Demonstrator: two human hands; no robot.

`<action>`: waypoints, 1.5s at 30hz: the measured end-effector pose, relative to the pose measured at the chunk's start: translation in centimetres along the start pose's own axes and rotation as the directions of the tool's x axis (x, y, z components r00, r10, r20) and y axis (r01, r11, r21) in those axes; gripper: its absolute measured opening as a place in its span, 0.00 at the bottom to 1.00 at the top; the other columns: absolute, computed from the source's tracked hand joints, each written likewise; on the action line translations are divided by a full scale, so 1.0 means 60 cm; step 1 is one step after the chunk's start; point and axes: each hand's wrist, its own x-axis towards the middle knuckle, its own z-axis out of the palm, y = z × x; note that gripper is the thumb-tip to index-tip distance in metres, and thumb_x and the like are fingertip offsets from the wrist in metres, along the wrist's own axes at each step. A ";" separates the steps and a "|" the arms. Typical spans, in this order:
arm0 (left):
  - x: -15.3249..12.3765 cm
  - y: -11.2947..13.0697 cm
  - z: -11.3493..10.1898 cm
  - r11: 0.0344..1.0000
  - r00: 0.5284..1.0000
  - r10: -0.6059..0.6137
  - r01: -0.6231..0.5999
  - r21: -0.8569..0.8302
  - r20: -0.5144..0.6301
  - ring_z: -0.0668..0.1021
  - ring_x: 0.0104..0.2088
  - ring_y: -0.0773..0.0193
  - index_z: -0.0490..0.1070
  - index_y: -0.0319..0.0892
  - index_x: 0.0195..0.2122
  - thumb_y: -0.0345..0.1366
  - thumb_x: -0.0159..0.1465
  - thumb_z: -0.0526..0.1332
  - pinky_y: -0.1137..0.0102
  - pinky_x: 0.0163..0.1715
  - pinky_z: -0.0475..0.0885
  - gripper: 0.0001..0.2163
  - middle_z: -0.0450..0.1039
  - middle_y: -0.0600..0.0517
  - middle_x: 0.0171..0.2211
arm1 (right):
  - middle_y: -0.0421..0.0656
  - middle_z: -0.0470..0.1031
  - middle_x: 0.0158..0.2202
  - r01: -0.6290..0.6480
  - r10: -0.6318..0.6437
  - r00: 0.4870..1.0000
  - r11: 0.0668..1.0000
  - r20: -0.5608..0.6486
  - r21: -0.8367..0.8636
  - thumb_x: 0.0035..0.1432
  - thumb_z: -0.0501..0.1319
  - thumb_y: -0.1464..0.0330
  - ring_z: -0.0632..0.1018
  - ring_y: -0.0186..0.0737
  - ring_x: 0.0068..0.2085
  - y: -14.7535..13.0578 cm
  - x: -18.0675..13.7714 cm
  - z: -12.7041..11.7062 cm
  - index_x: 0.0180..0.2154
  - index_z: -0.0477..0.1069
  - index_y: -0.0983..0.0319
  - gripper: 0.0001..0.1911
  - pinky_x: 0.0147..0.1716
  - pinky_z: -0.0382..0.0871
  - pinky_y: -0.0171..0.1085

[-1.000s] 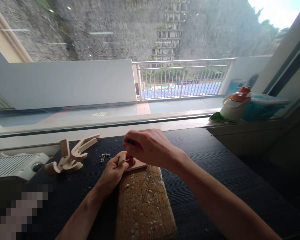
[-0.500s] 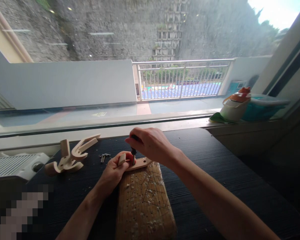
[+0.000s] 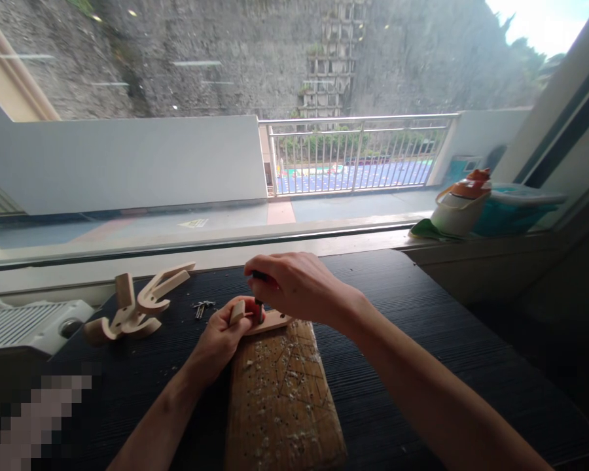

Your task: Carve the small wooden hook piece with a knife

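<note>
My right hand (image 3: 294, 288) is wrapped round the dark handle of a screwdriver (image 3: 260, 311), which stands upright with its tip down at a pale wooden hook (image 3: 272, 322). My left hand (image 3: 228, 330) grips that hook by its curved end, fingers closed around it. The hook lies across the far end of a worn wooden board (image 3: 285, 399) marked with holes, pencil lines and shavings. Where the screwdriver's tip meets the wood, I cannot see clearly whether a screw is there.
Several more wooden hooks (image 3: 127, 311) lie at the left of the dark table (image 3: 397, 340), with a small heap of screws (image 3: 203, 307) near them. A white radiator (image 3: 29, 324) stands to the left. On the windowsill are a bottle (image 3: 459, 209) and a teal box (image 3: 515, 209).
My right hand has turned slightly on the screwdriver's handle, and the wrist has shifted a little. My left hand keeps its hold on the hook. The view has moved slightly.
</note>
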 end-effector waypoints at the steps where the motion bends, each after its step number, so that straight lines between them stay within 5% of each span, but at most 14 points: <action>1: 0.000 0.002 0.000 1.000 1.000 0.001 -0.001 0.005 -0.002 0.75 0.35 0.65 0.70 0.43 0.36 0.34 0.54 0.60 0.72 0.41 0.67 0.08 0.74 0.55 0.31 | 0.40 0.75 0.32 0.000 0.000 1.000 1.000 0.006 0.006 0.61 0.50 0.65 0.68 0.30 0.28 0.000 0.000 -0.001 0.40 0.70 0.60 0.13 0.26 0.51 0.34; 21: -0.003 0.001 0.001 1.000 1.000 0.004 -0.003 -0.020 0.020 0.75 0.36 0.66 0.70 0.43 0.33 0.34 0.56 0.59 0.73 0.42 0.67 0.04 0.74 0.55 0.31 | 0.40 0.71 0.24 -0.099 0.098 0.994 0.995 -0.049 -0.028 0.60 0.51 0.53 0.62 0.30 0.23 0.001 0.004 0.020 0.37 0.68 0.62 0.20 0.24 0.49 0.35; 30: -0.003 0.009 0.003 1.000 1.000 -0.006 0.006 -0.003 -0.004 0.76 0.35 0.65 0.71 0.42 0.35 0.33 0.54 0.60 0.73 0.40 0.68 0.07 0.75 0.54 0.31 | 0.40 0.72 0.28 -0.026 0.026 1.000 0.999 -0.010 0.022 0.60 0.50 0.66 0.64 0.29 0.26 -0.001 0.001 0.002 0.37 0.70 0.61 0.12 0.26 0.50 0.34; 45: -0.005 0.015 0.005 1.000 1.000 0.024 -0.024 0.012 -0.002 0.75 0.35 0.65 0.70 0.42 0.31 0.34 0.54 0.60 0.71 0.43 0.68 0.04 0.73 0.54 0.29 | 0.42 0.69 0.23 -0.153 0.153 0.988 0.984 -0.011 -0.096 0.60 0.51 0.54 0.62 0.31 0.22 0.003 0.007 0.018 0.35 0.68 0.64 0.19 0.23 0.48 0.35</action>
